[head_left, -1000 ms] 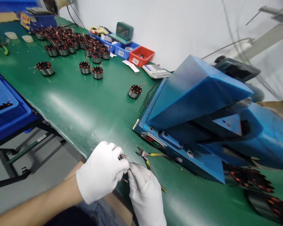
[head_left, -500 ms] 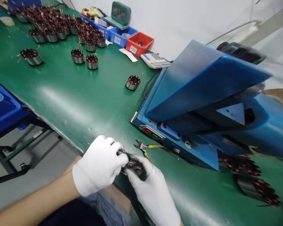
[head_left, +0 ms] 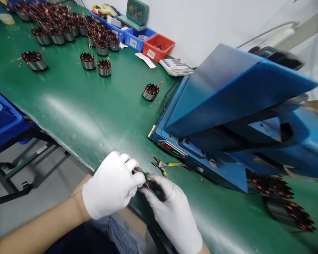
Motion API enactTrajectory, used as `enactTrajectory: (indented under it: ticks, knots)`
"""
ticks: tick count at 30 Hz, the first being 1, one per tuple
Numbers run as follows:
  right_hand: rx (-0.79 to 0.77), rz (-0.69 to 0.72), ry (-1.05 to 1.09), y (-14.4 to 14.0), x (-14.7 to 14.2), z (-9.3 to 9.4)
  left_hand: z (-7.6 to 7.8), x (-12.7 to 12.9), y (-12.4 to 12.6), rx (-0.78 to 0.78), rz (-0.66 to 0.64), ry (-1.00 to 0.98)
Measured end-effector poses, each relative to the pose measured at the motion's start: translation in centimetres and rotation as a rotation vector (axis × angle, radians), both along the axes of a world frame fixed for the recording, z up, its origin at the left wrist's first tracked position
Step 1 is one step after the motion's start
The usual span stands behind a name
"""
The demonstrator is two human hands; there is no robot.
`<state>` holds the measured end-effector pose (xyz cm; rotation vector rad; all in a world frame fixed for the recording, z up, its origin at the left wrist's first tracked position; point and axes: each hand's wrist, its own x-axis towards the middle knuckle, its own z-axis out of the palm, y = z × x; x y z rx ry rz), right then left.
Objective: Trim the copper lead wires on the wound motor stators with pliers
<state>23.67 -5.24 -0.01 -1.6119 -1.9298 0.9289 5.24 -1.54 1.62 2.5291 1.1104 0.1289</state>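
- Head view: the left hand (head_left: 111, 184) and right hand (head_left: 172, 211), both gloved, are pinching a small dark stator (head_left: 151, 185) between them at the counter's (head_left: 95, 113) near edge; fingers are hiding most of it.
- Yellow-handled pliers (head_left: 164, 165) are lying just beyond.
- Blurred stators (head_left: 286, 197) are lying beside the blue machine (head_left: 228, 106).

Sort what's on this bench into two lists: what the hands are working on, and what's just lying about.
In hand:
left hand and right hand, gloved, gripping a small dark part between them at the bench edge.

Lying about:
pliers beside the hands
lone wound coil
coil cluster
calculator
red bin
clock
blue machine
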Motion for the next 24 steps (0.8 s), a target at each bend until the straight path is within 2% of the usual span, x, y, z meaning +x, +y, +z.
enactTrajectory:
  ticks: [2,3,4,5,6,9,11,12,14,15,17,20,22,23,24]
  knots:
    - [0.408,0.137,-0.192,-0.2,0.3,-0.7,0.1,0.0,0.0,0.011,0.016,-0.014]
    - [0.545,0.171,-0.256,-0.3,0.2,-0.9,0.1,0.0,-0.1,0.010,0.018,-0.012]
    - [0.614,0.157,-0.278,-0.4,0.0,-1.1,0.1,0.0,-0.1,0.004,0.017,-0.003]
    - [0.582,0.100,-0.240,-0.4,-0.4,-1.2,0.1,0.0,-0.1,0.000,0.014,0.004]
    - [0.428,0.007,-0.119,-0.5,-0.9,-1.3,0.1,0.0,-0.1,0.000,0.010,0.008]
    - [-0.324,-0.279,0.437,-0.4,-2.3,-1.1,-0.1,0.0,-0.2,0.024,0.014,0.005]
    - [-0.707,-0.329,0.730,-0.3,-2.4,-0.8,-0.2,0.0,-0.2,0.038,0.016,0.006]
    - [-0.804,-0.310,0.813,-0.3,-2.1,-0.7,-0.2,0.0,-0.2,0.035,0.015,0.011]
    - [-0.860,-0.240,0.794,-0.2,-1.2,-0.3,-0.2,-0.1,-0.2,0.017,0.011,0.007]
    - [-0.807,-0.209,0.680,-0.3,-0.6,-0.2,-0.2,-0.1,-0.2,0.006,0.011,0.001]
    - [-0.522,-0.151,0.310,-0.4,0.3,-0.1,-0.2,-0.2,-0.3,-0.007,0.018,-0.012]
    - [0.113,0.010,-0.155,-0.5,0.7,-0.6,-0.2,-0.1,-0.2,0.003,0.029,-0.018]
    - [0.496,0.141,-0.317,-0.5,0.4,-1.2,-0.2,-0.1,-0.2,0.005,0.031,-0.019]
    - [0.620,0.166,-0.348,-0.5,0.0,-1.5,-0.2,0.0,-0.2,0.000,0.028,-0.015]
    - [0.660,0.142,-0.336,-0.6,-0.5,-1.7,-0.2,0.0,-0.1,-0.006,0.024,-0.011]
